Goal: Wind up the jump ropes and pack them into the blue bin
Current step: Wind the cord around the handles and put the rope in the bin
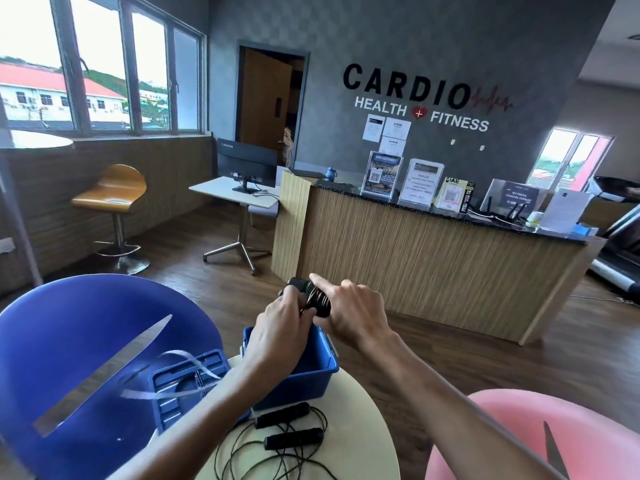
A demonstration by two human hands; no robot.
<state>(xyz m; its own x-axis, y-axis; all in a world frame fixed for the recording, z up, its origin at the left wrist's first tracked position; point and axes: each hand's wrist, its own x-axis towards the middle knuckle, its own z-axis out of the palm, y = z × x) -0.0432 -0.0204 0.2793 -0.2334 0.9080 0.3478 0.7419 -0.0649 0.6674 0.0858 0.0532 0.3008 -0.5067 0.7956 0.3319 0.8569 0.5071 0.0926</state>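
- Both hands hold one wound jump rope (313, 296) above the blue bin (311, 370): the left hand (280, 318) pinches the cord, the right hand (356, 311) grips the handles.
- If the grip loosens, the coils may spring open.
- A second rope (287, 434) lies unwound on the counter (363, 427).

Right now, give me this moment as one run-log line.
step: winding rope | left hand: grips handles | right hand: wraps cord | blue bin: open, below hands | second rope: loose on table
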